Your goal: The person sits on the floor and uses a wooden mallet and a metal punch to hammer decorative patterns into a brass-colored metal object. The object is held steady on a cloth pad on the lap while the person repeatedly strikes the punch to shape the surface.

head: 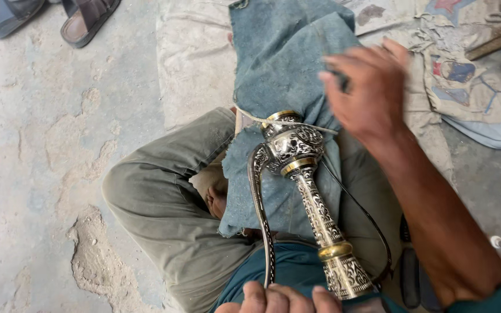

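The engraved vessel (311, 203) lies across the lap on blue cloth (279, 75), long axis running away, slightly leftward. Left hand (279, 298) grips its near end; right hand (366, 87) presses the cloth, fingers spread. Bare floor (42, 145) lies leftward.

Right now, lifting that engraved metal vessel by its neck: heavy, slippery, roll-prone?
The engraved metal vessel looks solid, so probably heavy for its size. Polished bands may slip; the relief should aid grip. Its round body would likely roll off the blue cloth.

Bare concrete floor (42, 145) left lies open (sandals (82, 20) at top edge).
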